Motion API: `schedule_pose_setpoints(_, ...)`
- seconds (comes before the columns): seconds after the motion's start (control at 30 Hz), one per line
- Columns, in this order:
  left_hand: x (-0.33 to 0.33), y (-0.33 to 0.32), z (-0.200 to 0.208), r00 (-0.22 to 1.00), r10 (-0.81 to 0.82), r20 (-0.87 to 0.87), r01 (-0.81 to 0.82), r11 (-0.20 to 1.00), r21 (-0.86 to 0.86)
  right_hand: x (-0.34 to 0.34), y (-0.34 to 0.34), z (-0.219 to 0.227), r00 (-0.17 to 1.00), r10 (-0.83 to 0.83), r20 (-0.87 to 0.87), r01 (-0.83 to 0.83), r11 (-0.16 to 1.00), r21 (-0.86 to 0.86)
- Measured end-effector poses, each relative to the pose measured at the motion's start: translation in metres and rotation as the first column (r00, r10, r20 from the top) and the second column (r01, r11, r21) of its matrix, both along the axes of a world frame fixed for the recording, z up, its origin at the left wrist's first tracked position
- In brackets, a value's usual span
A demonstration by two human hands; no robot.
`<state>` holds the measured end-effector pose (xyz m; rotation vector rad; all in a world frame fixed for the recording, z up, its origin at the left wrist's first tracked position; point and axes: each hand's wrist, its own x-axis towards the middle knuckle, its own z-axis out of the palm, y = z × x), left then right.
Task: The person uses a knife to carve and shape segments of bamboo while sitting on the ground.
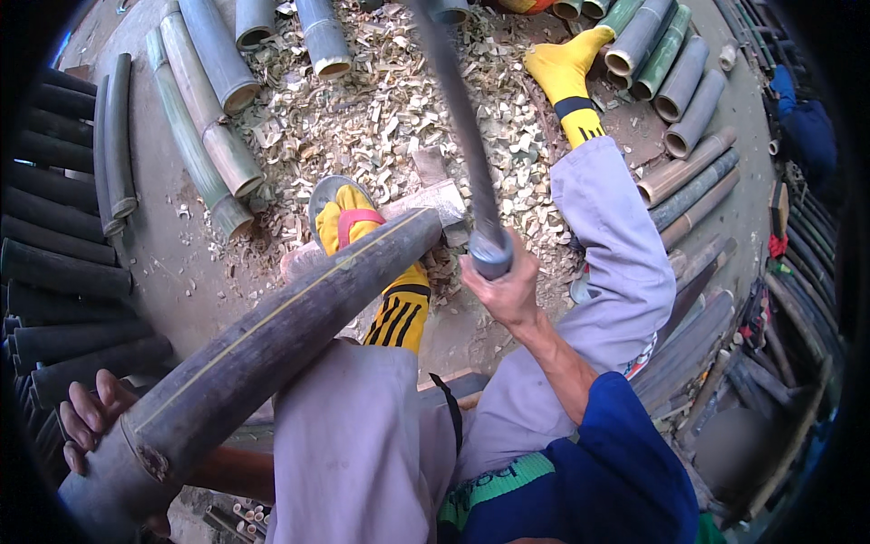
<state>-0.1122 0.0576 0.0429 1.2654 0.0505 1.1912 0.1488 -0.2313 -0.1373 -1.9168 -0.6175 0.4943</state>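
A thick dark bamboo pole (299,331) slants across my left thigh from the lower left, with a thin pale line along its upper side. My left hand (94,412) is wrapped around its near end, the fingers on the outer side. The pole's far end rests at a wooden block (439,201) beside my left foot, which wears a yellow sock and a sandal (326,195). My right hand (509,288) is closed around the grey handle of a long dark machete (458,109), raised over the wood chips. Motion blurs its blade, so its edge cannot be made out.
Pale chips (390,109) cover the ground ahead. Cut bamboo pieces lie at the upper left (213,136) and upper right (684,91). Dark bamboo poles (72,267) are stacked at the far left. My yellow-socked right foot (566,68) is stretched out ahead.
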Motion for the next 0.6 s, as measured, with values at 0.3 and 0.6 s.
schedule_pose_setpoints(0.3,0.052,-0.028,0.013,0.841,0.534,-0.093,-0.541,0.837,-0.087,0.021,-0.016,-0.045,0.984,0.095,-0.149,-0.144,0.917,-0.371)
schedule_pose_setpoints(0.6,-0.001,0.0,-0.004,0.998,0.031,0.063,-0.036,0.996,0.079,-0.003,-0.013,-0.05,0.991,0.123,0.044,-0.115,0.981,-0.154)
